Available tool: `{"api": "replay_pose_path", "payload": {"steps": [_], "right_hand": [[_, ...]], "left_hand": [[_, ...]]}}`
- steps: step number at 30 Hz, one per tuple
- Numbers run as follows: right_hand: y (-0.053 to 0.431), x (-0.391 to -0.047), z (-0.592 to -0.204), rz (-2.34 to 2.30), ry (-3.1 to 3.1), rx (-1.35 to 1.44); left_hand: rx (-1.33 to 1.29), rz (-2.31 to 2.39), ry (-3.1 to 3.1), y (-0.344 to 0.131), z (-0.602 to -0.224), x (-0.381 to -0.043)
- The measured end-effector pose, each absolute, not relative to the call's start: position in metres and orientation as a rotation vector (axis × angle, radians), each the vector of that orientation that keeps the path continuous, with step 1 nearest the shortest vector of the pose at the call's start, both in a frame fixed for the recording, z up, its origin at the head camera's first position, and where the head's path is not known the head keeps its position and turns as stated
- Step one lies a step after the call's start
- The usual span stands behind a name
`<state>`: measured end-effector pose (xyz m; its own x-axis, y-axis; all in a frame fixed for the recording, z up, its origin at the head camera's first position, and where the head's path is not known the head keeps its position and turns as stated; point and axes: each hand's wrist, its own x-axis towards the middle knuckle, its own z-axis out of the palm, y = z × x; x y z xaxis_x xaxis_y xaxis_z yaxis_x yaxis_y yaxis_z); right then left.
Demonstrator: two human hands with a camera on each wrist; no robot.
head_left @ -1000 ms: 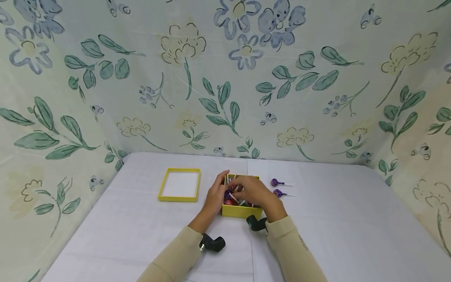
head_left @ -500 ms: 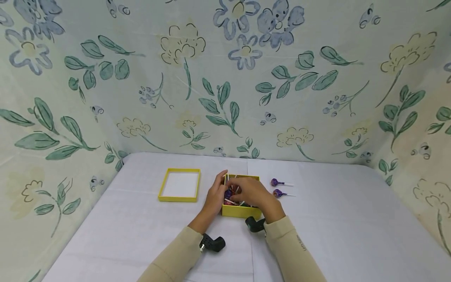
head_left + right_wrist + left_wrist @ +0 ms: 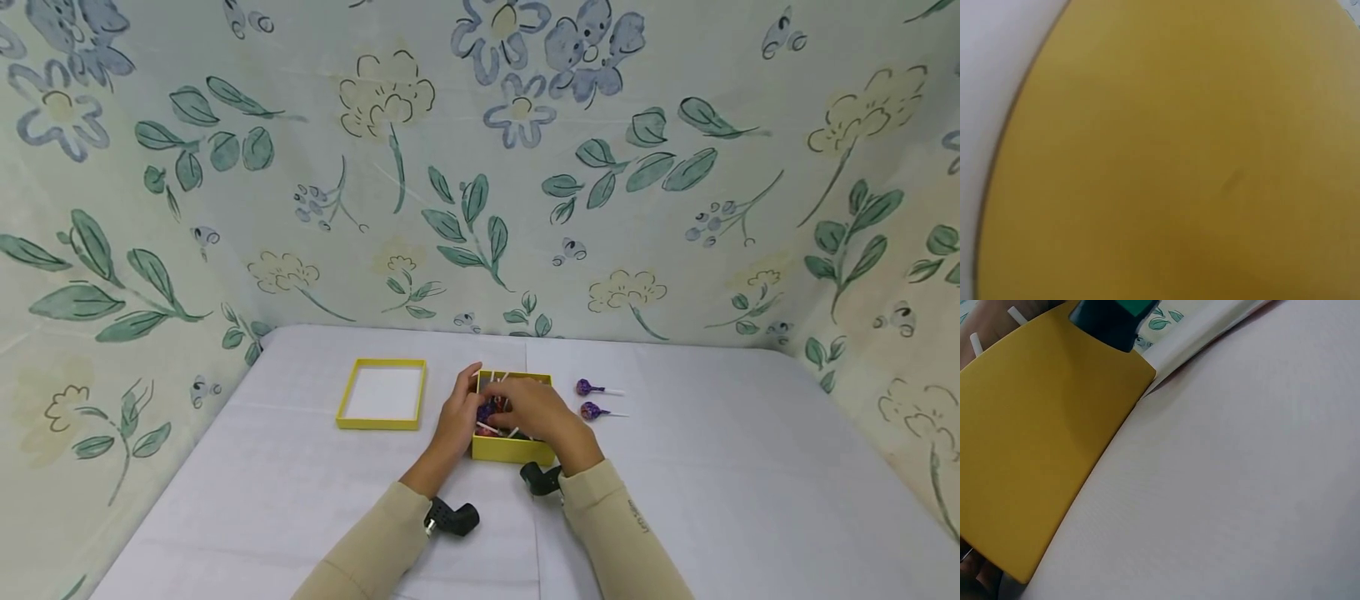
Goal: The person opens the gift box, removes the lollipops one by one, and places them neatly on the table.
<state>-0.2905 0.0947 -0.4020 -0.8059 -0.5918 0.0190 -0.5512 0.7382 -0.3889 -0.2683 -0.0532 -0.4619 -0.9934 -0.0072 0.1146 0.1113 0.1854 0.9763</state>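
Note:
A yellow box (image 3: 513, 451) holds several lollipops (image 3: 486, 412) with white sticks and dark purple, red and green wrappers. My left hand (image 3: 454, 418) holds the box at its left side, fingers reaching toward the far left corner. Over the box's opening is my right hand (image 3: 538, 411), its bent fingers and thumb down among the lollipops at the left half; I cannot tell whether it pinches one. In the left wrist view the box's yellow wall (image 3: 1054, 425) fills the left, with two white sticks above its rim. The right wrist view shows mostly yellow wall (image 3: 1172, 137).
Two purple-wrapped lollipops, a far one (image 3: 585, 387) and a nearer one (image 3: 591, 411), lie right of the box, sticks pointing right. A yellow-rimmed lid (image 3: 381, 424) with a white inside lies left. White cloth (image 3: 720, 483) covers the table; a floral curtain (image 3: 510, 250) stands behind.
My right hand has shifted slightly left and toward me inside the box, its thumb lower over the lollipops. The left hand stays at the box's side; the box and lid have not moved.

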Motion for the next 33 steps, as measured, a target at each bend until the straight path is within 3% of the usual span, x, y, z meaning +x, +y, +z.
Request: {"api": "replay_pose_path", "payload": {"steps": [33], "right_hand": [[0.110, -0.289, -0.385, -0.878, 2.795, -0.950]], "left_hand": [[-0.106, -1.929, -2.363, -0.054, -0.462, -0.269]]}}
